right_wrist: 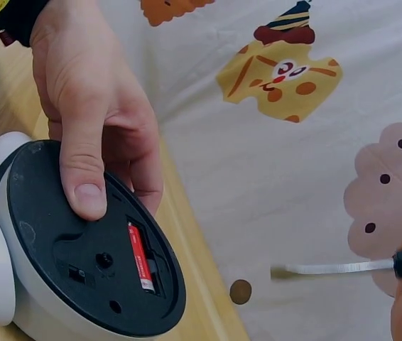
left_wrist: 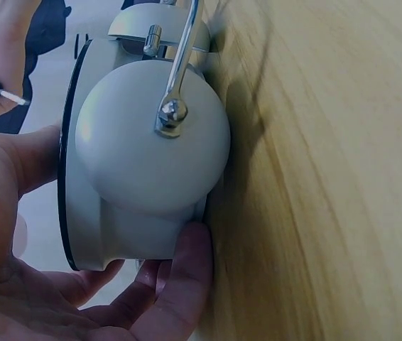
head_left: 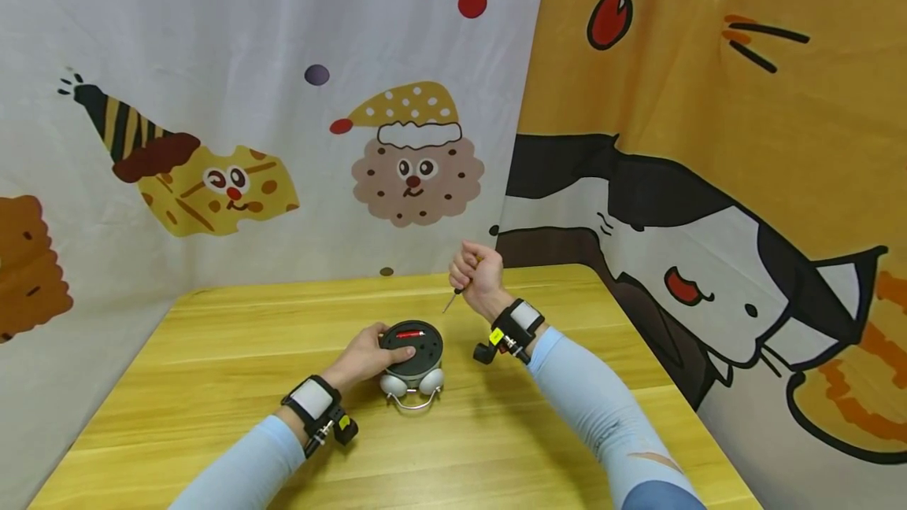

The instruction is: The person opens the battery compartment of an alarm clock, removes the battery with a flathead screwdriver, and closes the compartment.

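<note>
- Nearest the head camera are my pale blue sleeves point(head_left: 602, 408), each ending at a wrist strap with a small camera point(head_left: 485, 352) on it.
- My left hand point(head_left: 357, 356) grasps the alarm clock point(head_left: 425, 360), thumb on its black back, fingers curled round the side. The clock lies back up on the table point(head_left: 248, 352) in front of me, its bells point(head_left: 432, 381) toward me.
- My right hand point(head_left: 479, 274) is clenched round the handle of a screwdriver point(right_wrist: 336, 268), the tip well apart from the clock.
- If I brought that tip down on the back, I'd worry most about a slip: the plastic looks smooth and my thumb lies near the battery compartment point(right_wrist: 158, 273), so I could jab myself or scratch the back.
- The clock might turn under a sideways push, I judge, since only one hand steadies it.
- The red battery point(right_wrist: 140, 257) sits in that compartment with no cover over it; tipping the clock far could let it fall out, and a careless poke could damage its wrapper.
- In the way: my own thumb, which hides part of the back, and the right wrist's camera, which sticks out toward the clock and could bump it.
- Beyond the table hang printed cloths point(head_left: 248, 22), blocking neither hand.
</note>
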`<act>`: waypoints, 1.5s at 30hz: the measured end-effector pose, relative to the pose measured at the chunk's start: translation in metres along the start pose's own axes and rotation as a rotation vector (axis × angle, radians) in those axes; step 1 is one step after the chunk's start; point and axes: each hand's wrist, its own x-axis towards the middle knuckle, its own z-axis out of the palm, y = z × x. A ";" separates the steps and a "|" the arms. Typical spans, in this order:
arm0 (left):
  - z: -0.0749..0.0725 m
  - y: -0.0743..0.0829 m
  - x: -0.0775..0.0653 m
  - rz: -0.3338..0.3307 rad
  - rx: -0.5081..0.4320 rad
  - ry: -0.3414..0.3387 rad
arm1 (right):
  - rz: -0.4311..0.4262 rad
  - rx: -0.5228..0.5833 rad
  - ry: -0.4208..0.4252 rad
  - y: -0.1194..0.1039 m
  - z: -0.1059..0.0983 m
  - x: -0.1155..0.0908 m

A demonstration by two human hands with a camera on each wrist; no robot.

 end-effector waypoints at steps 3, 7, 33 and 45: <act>0.000 -0.001 0.001 0.001 -0.006 -0.006 | 0.008 0.026 -0.047 0.000 0.002 -0.001; 0.000 -0.001 0.002 0.007 -0.005 -0.003 | 0.018 0.043 -0.087 0.000 0.003 -0.001; -0.002 -0.002 0.003 -0.012 0.019 -0.001 | 0.065 -0.118 -0.203 0.032 0.009 -0.004; -0.001 -0.002 0.004 -0.007 0.008 0.006 | 0.068 -0.079 -0.286 0.048 0.005 -0.002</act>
